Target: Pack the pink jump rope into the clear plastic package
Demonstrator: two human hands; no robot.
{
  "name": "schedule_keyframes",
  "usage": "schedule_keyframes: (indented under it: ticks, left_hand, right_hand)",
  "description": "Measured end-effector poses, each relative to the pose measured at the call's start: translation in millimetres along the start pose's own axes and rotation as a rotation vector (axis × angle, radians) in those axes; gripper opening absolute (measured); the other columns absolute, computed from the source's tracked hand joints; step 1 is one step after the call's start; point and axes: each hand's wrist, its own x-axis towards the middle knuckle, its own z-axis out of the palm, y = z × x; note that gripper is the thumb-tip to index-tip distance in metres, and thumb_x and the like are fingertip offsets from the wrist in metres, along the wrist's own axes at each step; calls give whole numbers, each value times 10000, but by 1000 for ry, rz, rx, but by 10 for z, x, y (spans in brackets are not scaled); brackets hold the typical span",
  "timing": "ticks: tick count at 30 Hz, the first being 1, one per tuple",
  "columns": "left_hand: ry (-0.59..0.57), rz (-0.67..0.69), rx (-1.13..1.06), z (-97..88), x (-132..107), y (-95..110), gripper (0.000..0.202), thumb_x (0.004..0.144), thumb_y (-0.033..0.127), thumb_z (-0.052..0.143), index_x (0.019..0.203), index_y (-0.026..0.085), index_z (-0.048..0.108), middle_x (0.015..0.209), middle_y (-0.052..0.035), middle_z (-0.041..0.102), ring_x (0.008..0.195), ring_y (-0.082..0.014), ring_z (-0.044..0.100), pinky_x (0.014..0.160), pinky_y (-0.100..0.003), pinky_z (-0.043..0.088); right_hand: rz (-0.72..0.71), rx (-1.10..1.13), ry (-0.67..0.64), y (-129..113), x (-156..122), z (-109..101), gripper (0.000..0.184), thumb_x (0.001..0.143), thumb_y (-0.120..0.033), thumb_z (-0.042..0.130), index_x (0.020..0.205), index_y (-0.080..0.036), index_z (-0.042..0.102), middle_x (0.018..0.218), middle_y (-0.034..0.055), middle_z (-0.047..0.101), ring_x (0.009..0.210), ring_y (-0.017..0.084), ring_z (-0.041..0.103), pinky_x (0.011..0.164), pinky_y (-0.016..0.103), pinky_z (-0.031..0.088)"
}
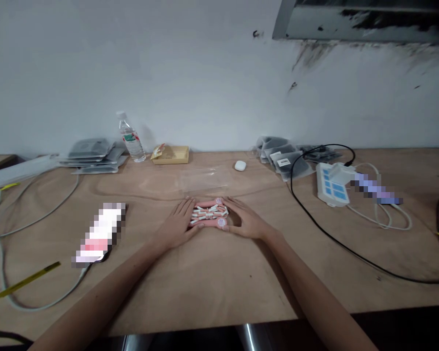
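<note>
Midway across the table lie two pink bars (209, 224), one behind the other, with round pale stickers near their right ends. Between them is a jumble of small white-and-pink sticks (209, 212). From the left, my left hand (178, 222) grips the bars, its fingers over the far one and its thumb along the near one, hiding their left ends. My right hand (247, 218) curves around the right ends, fingertips at the far bar and thumb at the near one. A clear plastic sheet or bag (205, 180) lies just behind.
A phone (100, 234) with a cable lies on the left. Along the wall are flat grey packets (91, 151), a water bottle (131, 141), a yellowish box (171, 155), a white case (240, 165) and grey bags (285, 158). A power strip (332, 184), black cable (325, 243) and second phone (376, 189) occupy the right.
</note>
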Motion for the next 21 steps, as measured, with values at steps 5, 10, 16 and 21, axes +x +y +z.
schedule_keyframes:
  ticks: [5,10,16,21]
  left_hand:
    - [14,8,-16,-23,2,13,721,1003,584,423,1557,145,285,1574,-194,407,1493,-320,332,1202,-529,317]
    - [10,11,-26,-34,1,15,708,999,583,433,1557,171,286,1559,-181,430,1474,-322,361,1195,-536,321]
    - [5,23,-24,-44,9,15,681,1000,569,437,1524,146,337,1526,-182,462,1435,-328,404,1183,-521,344]
    - [13,14,-28,-42,15,15,685,993,571,450,1525,153,344,1521,-183,469,1426,-332,415,1176,-533,348]
  right_hand:
    - [4,-15,10,-14,5,3,841,887,-581,675,1587,-290,311,1572,117,442,1424,370,436,1151,612,379]
    - [-6,-6,9,9,15,13,842,888,-584,670,1588,-300,298,1576,115,437,1421,361,442,1148,610,378]
    - [-12,7,4,-21,30,-9,859,888,-577,674,1590,-268,287,1562,135,450,1406,362,455,1152,592,373]
    - [-16,16,12,-40,34,-17,853,887,-573,676,1586,-268,294,1560,133,453,1401,364,460,1148,585,376]
